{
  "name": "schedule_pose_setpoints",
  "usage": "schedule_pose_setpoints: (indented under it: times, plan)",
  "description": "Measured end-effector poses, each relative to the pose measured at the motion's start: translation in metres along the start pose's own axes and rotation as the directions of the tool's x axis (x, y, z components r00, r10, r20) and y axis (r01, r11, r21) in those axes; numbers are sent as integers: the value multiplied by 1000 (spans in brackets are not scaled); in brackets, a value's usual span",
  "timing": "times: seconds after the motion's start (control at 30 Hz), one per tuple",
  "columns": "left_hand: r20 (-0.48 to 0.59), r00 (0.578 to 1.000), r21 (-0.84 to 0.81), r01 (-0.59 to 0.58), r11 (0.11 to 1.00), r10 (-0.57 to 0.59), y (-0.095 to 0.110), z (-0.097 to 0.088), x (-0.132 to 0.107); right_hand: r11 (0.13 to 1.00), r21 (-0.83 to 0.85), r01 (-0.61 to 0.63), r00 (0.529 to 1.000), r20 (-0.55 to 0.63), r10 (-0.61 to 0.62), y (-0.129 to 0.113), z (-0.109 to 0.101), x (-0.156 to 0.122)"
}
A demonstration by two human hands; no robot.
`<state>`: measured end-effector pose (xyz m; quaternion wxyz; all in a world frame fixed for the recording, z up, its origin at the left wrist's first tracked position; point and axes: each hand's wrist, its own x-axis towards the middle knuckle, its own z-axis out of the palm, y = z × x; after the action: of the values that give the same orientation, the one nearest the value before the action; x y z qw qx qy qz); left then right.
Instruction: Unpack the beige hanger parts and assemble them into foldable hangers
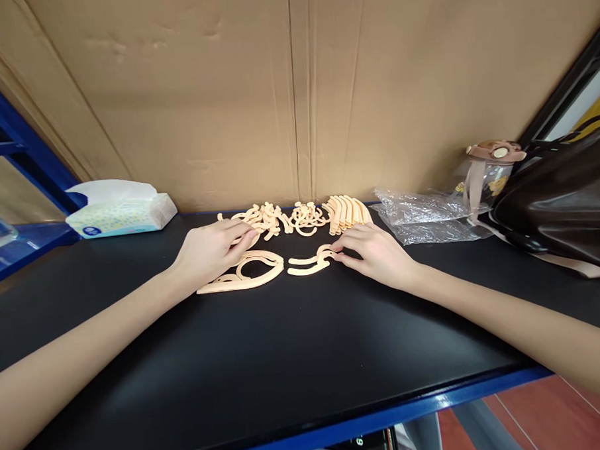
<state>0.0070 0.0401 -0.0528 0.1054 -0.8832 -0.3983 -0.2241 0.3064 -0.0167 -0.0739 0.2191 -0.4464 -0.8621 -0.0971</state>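
My right hand (373, 251) pinches the end of a peach-coloured plastic hanger hook (326, 256) between thumb and fingertips. Two curved prongs point left from there, just above the black tabletop (285, 338) or on it; I cannot tell which. My left hand (214, 252) is closed, thumb against bent fingers, over a set of curved hanger arms (260, 278) that lies joined at its right end. What the left fingertips hold, if anything, is hidden. Behind the hands lie a heap of small short pieces (267, 218), a smaller heap of curved hooks (307, 218) and a stacked row of hanger arms (349, 211).
A tissue box (125, 213) stands at the back left. Clear plastic bags (419, 213), a drinking bottle (491, 170) and a dark bag (567, 200) are on the right. Cardboard (225, 109) walls the back. The blue front edge (387, 410) runs below, with a phone (372, 443) beneath.
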Motion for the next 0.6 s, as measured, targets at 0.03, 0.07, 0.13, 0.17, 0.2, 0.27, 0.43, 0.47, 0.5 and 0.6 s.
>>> schedule_pose_setpoints:
  times: [0.03, 0.07, 0.13, 0.17, 0.2, 0.27, 0.43, 0.47, 0.5, 0.6]
  plan:
    - [-13, 999, 6, -45, 999, 45, 5, -1, 0, 1000, -12, 3, 1000, 4, -3, 0, 0, 0]
    - [-19, 994, 3, -104, 995, 104, 11, -3, 0, 1000, -18, 6, 1000, 7, -6, 0, 0, 0]
    - [10, 971, -38, -237, 971, 237, 26, -7, -2, 1000, -17, 7, 1000, 11, -7, 0, 1, 0]
    - [35, 955, -62, -292, 955, 294, 34, -9, -3, 1000, -12, 1, 1000, 14, -1, 0, 1, 0]
    - [66, 938, -86, -335, 938, 341, 41, -10, -5, 1000, -5, -9, 1000, 19, 9, 0, 1, 0]
    - [136, 905, -122, -389, 913, 403, 54, -10, -9, 999, 6, -34, 999, 32, 34, -1, 0, 0]
    - [222, 904, -110, -349, 931, 365, 64, -2, -14, 998, -15, -62, 997, 47, 63, 0, 1, 1]
    - [233, 908, -104, -331, 938, 347, 63, -1, -14, 998, -21, -66, 997, 48, 67, 0, 1, 1]
    - [248, 912, -101, -312, 945, 328, 62, 0, -14, 997, -25, -69, 996, 49, 70, 1, 1, 1]
    - [288, 914, -102, -268, 958, 287, 59, 0, -13, 997, -32, -74, 996, 53, 76, 1, 2, 1]
